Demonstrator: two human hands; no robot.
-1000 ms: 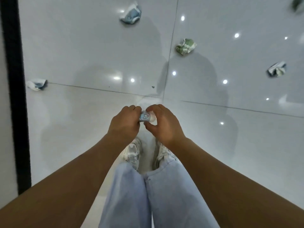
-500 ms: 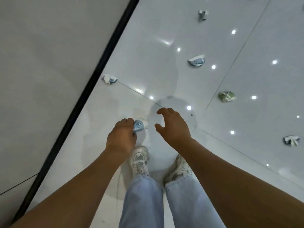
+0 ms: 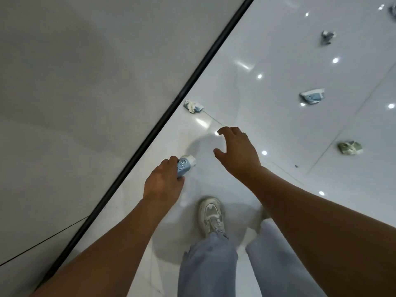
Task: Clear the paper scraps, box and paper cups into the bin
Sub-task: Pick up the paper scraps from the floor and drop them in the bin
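My left hand [image 3: 164,182] grips a small blue-and-white paper cup [image 3: 185,165] with a cartoon print, held above the floor. My right hand [image 3: 237,150] is stretched forward to the right of the cup, fingers spread and loosely curved, holding nothing. A crumpled blue-white paper scrap [image 3: 193,106] lies on the floor by the black skirting, ahead of my right hand. More crumpled pieces lie further off: a blue-white one [image 3: 312,96], a green one [image 3: 350,148] and a small grey one [image 3: 327,37]. No bin or box is in view.
A grey wall [image 3: 85,82] fills the left side, ending in a black skirting strip [image 3: 150,133]. The glossy white tiled floor [image 3: 267,50] reflects ceiling lights. My jeans and white sneaker [image 3: 211,215] are below my hands.
My right hand has let go of the cup and moved forward and right, while my left hand keeps the cup. The view has turned left toward the wall and the scrap by the skirting.
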